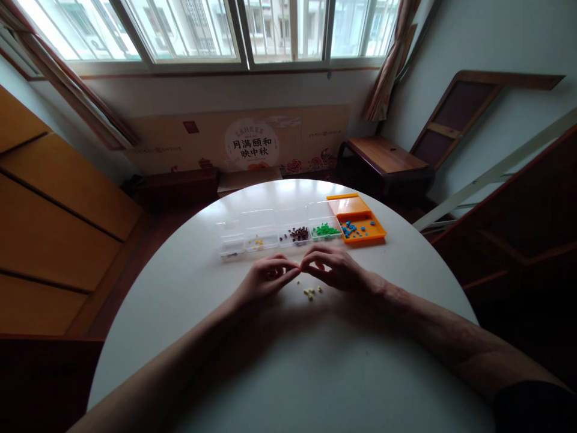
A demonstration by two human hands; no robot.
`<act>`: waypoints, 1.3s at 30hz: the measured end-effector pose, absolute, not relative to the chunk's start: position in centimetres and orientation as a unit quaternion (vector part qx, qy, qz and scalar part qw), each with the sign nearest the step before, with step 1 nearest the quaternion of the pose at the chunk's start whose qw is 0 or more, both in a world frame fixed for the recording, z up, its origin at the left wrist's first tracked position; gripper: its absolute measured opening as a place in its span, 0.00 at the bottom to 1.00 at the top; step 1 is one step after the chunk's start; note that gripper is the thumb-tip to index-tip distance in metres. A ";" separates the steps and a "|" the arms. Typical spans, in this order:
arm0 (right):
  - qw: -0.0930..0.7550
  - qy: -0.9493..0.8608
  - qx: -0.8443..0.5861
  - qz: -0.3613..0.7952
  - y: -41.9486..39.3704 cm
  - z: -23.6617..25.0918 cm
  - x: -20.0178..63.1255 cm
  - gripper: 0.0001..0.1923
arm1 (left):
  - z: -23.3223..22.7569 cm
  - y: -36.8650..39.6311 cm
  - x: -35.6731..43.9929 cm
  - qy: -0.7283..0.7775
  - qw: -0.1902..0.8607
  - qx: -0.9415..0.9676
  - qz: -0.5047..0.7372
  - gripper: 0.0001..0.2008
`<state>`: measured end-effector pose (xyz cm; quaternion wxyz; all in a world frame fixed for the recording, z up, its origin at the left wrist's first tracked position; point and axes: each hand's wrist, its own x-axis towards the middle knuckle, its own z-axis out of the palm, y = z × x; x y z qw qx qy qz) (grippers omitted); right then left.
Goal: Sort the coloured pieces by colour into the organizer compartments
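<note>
My left hand (269, 276) and my right hand (334, 267) meet fingertip to fingertip above the middle of the white table. Both are closed in a pinch. Whatever sits between the fingertips is too small to make out. Just below them lie several small pale yellow pieces (309, 293) in a loose cluster. Beyond the hands stands a row of clear lidded boxes: one holds a few yellow pieces (258, 242), another dark brown pieces (299, 234), another a heap of green pieces (325, 230). At the row's right end, an orange box (366, 241) with its lid raised contains blue pieces (349, 228).
The round white table (189, 361) fills the foreground, its curved edge on both sides. Behind it are a wooden stool (385, 153), a long printed cardboard panel (180, 141) and the windows. An orange-brown cabinet (54, 228) stands at left, a slanted railing (509, 162) at right.
</note>
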<state>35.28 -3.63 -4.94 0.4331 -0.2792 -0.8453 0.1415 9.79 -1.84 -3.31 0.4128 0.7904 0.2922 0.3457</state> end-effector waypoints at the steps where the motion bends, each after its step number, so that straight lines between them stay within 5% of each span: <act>1: 0.431 -0.847 -0.278 0.144 -3.7 -4.9 35.2 0.05 | -3.3 -1.8 9.7 0.294 0.418 0.788 0.342 0.14; 14: 0.428 -0.848 -0.273 0.152 -3.6 -5.2 35.3 0.05 | -3.2 -1.6 9.6 0.281 0.394 0.805 0.343 0.13; 26: 0.331 -0.874 -0.290 0.205 -4.5 -3.7 36.9 0.04 | -2.8 4.3 2.7 0.474 0.086 0.791 0.378 0.11; 39: 0.235 -0.902 -0.262 0.249 -4.4 -2.0 38.2 0.05 | -2.8 3.6 3.2 0.506 0.019 0.796 0.331 0.13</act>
